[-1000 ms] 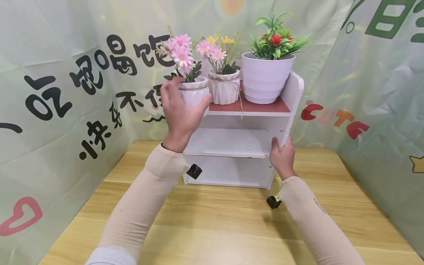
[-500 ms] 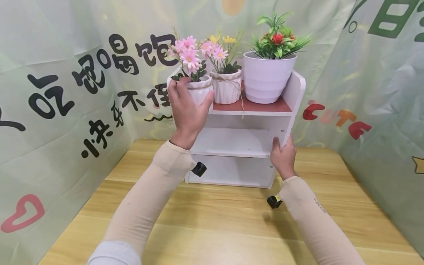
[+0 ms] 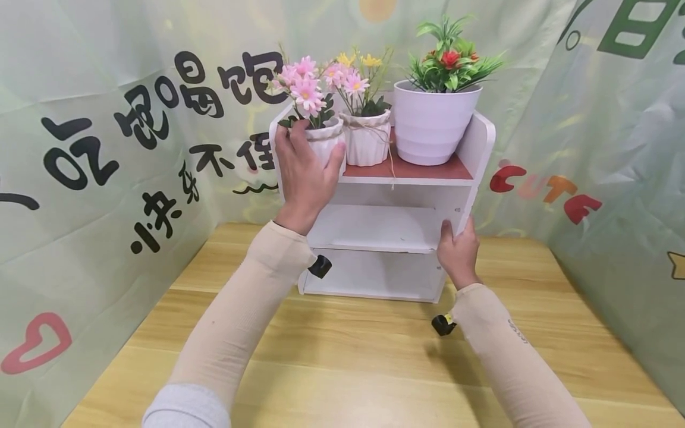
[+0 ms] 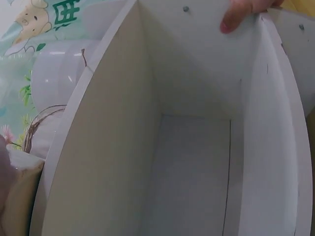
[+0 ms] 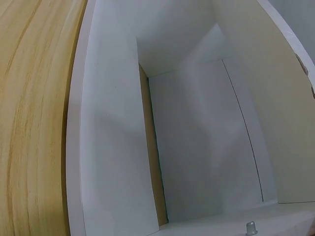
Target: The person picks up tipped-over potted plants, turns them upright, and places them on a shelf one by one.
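My left hand (image 3: 306,175) grips a small white flower pot (image 3: 325,141) with pink flowers (image 3: 306,90) at the left end of the white shelf unit's (image 3: 484,138) red top board (image 3: 428,172). Its fingers lie over the left side of the rim and the thumb is on the right. The pot's base is hidden by the hand in the head view. Down at the unit's right side panel, my right hand (image 3: 460,252) holds the front edge; the thumb (image 4: 235,17) shows inside the panel in the left wrist view, while the other fingers are mostly hidden.
Beside the held pot stands a second small white pot (image 3: 368,142) with pink and yellow flowers and twine. Right of it is a larger white pot (image 3: 436,128) with a red-flowered plant. The unit stands on a wooden table (image 3: 342,368), with printed cloth (image 3: 96,249) around.
My left hand has moved right and slightly inward with the pink-flower pot, closer to the twine-tied pot and over the top board's left end. The right hand has stayed on the panel.
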A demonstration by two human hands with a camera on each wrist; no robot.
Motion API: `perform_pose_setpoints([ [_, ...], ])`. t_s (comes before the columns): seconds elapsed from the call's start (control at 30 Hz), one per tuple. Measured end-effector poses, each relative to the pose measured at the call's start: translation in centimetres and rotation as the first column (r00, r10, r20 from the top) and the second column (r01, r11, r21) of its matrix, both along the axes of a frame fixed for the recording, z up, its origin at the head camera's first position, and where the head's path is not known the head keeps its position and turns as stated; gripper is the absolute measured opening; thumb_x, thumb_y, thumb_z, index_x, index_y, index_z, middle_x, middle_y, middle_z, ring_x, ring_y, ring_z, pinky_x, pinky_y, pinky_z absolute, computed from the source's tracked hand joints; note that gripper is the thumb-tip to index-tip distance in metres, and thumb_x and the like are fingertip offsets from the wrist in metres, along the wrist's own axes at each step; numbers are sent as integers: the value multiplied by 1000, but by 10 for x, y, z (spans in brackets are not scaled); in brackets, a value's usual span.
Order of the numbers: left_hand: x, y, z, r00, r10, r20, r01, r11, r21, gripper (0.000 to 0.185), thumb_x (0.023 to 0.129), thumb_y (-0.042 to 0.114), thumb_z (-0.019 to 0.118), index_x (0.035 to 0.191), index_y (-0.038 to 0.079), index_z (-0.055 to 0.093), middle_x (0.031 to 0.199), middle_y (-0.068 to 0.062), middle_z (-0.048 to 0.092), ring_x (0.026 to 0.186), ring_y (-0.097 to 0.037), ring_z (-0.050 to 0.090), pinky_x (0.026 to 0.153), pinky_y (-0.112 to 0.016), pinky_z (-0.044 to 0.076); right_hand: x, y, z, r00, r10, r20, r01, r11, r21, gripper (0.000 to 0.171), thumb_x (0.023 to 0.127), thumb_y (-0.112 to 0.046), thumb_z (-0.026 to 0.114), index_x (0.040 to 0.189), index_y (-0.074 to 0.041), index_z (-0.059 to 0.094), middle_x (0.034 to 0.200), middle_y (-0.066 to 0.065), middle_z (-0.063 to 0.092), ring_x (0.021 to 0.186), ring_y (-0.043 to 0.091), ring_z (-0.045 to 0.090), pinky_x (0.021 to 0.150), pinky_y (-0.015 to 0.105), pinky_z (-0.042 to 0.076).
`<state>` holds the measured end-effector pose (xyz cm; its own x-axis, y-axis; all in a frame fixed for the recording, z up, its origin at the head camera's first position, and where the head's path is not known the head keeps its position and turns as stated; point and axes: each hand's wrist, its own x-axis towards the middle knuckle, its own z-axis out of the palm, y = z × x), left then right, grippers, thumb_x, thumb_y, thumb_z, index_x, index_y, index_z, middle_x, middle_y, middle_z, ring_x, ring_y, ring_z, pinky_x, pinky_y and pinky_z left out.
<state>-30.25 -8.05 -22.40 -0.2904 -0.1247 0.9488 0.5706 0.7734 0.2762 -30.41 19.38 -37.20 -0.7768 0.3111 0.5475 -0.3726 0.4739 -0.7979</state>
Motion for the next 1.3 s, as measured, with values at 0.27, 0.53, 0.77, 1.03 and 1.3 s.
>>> perform_pose_setpoints([
  [0.27,-3,0,-1,999,50,18,-49,998,-39,58,82,31,63,125,4,34,127,-28,30,121,-40,32,108,-40,27,0,0,1,1000,4,15,-4,1000,-10,42,101,-17,47,135,6,40,131,29,52,121,43,51,98,56,43],
  [0.53,-3,4,-5,994,107,3,-106,991,-83,62,89,32,65,133,4,30,136,-33,23,125,-45,24,112,-46,19,0,0,1,1000,2,7,-2,1000,-2,43,101,-18,47,137,4,39,133,27,51,123,42,50,98,56,43],
  [0.77,-5,4,-5,989,145,41,-140,985,-102,72,89,29,62,142,-4,27,139,-36,22,126,-46,25,112,-46,21,0,0,0,1000,-1,4,1,1000,4,44,101,-19,47,137,4,39,133,27,51,123,42,50,97,56,43],
  [1.03,-4,3,-3,973,187,134,-167,975,-147,81,90,28,64,149,-7,19,143,-36,20,135,-45,21,116,-41,16,1,0,0,1000,3,16,-3,1000,0,44,102,-20,46,137,5,39,134,27,51,122,41,50,96,56,44],
  [1.3,-1,3,0,949,258,182,-220,954,-205,83,92,31,62,149,-7,16,144,-36,19,135,-46,21,117,-42,14,1,-1,-2,1000,19,21,-19,1000,-11,45,102,-22,45,139,3,37,136,25,50,123,41,50,96,56,45],
])
